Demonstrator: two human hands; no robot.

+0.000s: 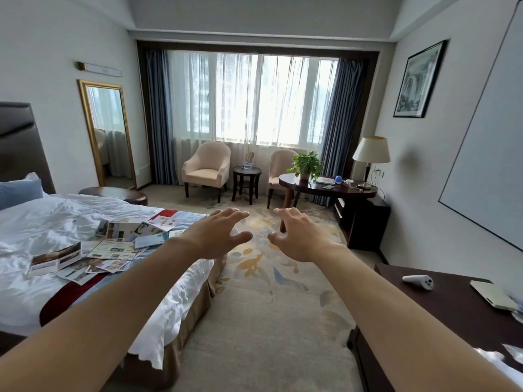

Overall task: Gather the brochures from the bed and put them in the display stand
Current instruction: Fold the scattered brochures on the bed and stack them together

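Several brochures (113,248) lie scattered near the foot of the white bed (51,219) at the left, some flat, one folded leaflet (55,260) standing partly open. My left hand (218,233) and my right hand (300,236) are stretched out in front of me over the carpet, palms down, fingers spread, holding nothing. The left hand hovers just right of the brochures, apart from them. A clear display stand (249,164) sits on the small round side table (246,171) by the window, far ahead.
Two beige armchairs (208,166) flank the side table. A dark oval desk (328,188) with a plant (307,164) and lamp (371,154) stands at right. A dark cabinet (452,304) with a white controller (418,281) is near my right arm. Patterned carpet (268,306) runs between bed and furniture.
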